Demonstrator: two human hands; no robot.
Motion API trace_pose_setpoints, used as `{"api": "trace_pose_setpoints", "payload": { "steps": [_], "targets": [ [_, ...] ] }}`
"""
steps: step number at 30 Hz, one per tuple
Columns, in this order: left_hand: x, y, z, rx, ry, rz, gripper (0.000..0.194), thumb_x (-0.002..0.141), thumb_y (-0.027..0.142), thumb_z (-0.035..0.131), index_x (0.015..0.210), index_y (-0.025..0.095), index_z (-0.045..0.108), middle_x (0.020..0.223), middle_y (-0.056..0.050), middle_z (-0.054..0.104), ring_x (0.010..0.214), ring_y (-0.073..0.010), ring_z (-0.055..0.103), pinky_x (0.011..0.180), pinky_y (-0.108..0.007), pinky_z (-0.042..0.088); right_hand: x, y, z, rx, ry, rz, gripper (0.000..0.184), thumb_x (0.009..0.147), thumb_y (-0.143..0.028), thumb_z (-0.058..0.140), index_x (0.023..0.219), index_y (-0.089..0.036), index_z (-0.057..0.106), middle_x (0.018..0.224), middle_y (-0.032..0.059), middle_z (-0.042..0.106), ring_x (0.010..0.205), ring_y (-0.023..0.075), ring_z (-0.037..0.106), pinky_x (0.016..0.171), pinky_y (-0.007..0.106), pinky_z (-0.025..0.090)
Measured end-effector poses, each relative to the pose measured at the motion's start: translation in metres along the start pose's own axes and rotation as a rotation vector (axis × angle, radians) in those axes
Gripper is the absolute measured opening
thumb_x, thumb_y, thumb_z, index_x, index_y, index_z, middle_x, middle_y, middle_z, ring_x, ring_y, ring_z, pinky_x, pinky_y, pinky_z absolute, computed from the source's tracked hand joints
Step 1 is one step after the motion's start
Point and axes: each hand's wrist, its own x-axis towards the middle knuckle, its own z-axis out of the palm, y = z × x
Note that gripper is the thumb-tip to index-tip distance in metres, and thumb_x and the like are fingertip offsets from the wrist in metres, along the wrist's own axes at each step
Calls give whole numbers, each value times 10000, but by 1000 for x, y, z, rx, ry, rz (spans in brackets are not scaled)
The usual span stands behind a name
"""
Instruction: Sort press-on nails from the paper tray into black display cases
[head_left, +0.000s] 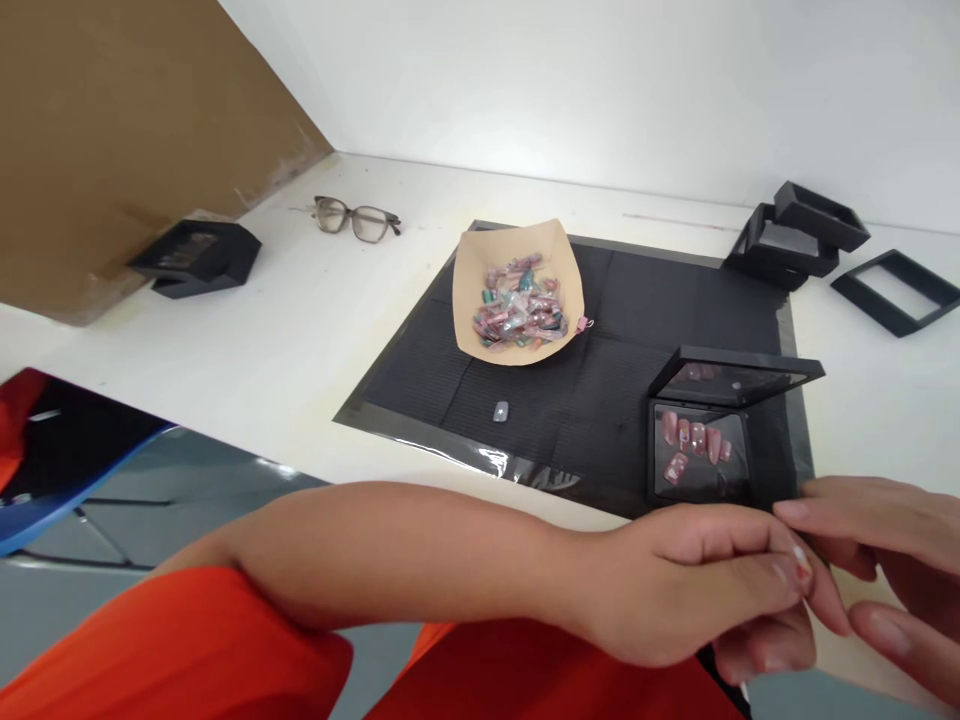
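Observation:
My left hand (720, 585) reaches across from the left and is closed, thumb against the fingers. A small false nail (802, 566), whitish with an orange-red mark, shows at its thumb tip. My right hand (892, 550) is close beside it, with fingers apart and nothing visible in them. Just beyond both hands stands a black display case (772, 455) with its lid raised. Several pink false nails (698, 440) lie inside on its clear surface. A paper tray (469, 270) holds a heap of mixed false nails (521, 310). One grey false nail (501, 411) with a star lies apart on the black mat (420, 370).
Glasses (356, 218) rest on the white table (300, 340). At the back right are stacked black cases (795, 235) and an empty black frame (896, 292). More black cases (199, 258) sit by the brown panel (135, 130) at left. A blue-edged chair (82, 480) stands below.

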Motion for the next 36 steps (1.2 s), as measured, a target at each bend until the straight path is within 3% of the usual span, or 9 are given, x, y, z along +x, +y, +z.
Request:
{"api": "trace_pose_setpoints", "payload": {
  "steps": [6,11,17,19,21,24,28,32,36],
  "targets": [
    [-6,2,0,-7,23,15,306,1136,120,454,899,160,643,597,77,538,506,-46,490,540,-113,448,8,-5,-4,-76,92,60,482,1132,-528,556,1612,-517,591,655,-26,631,456,156,586,395,261,496],
    [-6,-4,-9,-66,-17,5,146,1062,214,665,928,163,690,695,60,625,520,-38,549,563,-147,496,-5,1,-5,10,78,69,401,1113,-498,595,1500,-496,697,745,32,750,540,211,665,444,325,522],
    [0,-3,-19,-133,-138,-135,94,949,217,752,883,150,740,902,20,733,565,-36,601,539,-151,534,-2,2,-7,205,53,109,247,1085,-505,661,1300,-468,777,613,-2,686,481,211,627,423,324,479],
    [2,-3,-20,-144,-139,-207,133,899,260,807,851,149,751,887,22,743,610,-51,639,563,-149,559,7,-1,-8,273,18,97,161,1083,-513,673,1163,-432,787,529,-35,620,427,173,571,397,279,446],
    [4,-5,-20,-120,-119,-273,182,865,307,840,823,153,752,816,29,732,648,-67,661,584,-143,571,14,-3,-9,294,-2,107,164,1073,-535,691,1072,-399,781,547,-43,652,422,140,574,413,233,477],
    [5,-7,-19,-105,-129,-284,217,860,349,823,803,152,754,743,28,710,654,-78,657,588,-149,562,16,-3,-8,328,-5,119,190,1055,-578,711,1099,-409,787,596,-55,702,439,115,586,438,197,500],
    [5,-7,-17,-112,-90,-192,127,886,258,743,825,146,742,879,26,744,600,-36,608,590,-145,545,13,0,-5,444,-59,91,171,1076,-532,707,1202,-444,782,578,-72,689,433,99,559,411,186,446],
    [3,-8,-15,-99,-96,-201,50,882,169,706,867,140,743,845,39,732,606,-31,641,644,-138,550,16,-2,-2,392,-29,131,198,1068,-565,700,994,-397,772,522,-66,597,409,108,526,383,198,423],
    [0,-10,-14,-90,-60,-248,86,917,190,705,849,144,728,832,42,739,620,-28,647,704,-147,568,20,-5,-2,378,-65,171,313,1069,-565,694,855,-338,725,524,-56,609,401,111,550,379,206,430]
  ]
}}
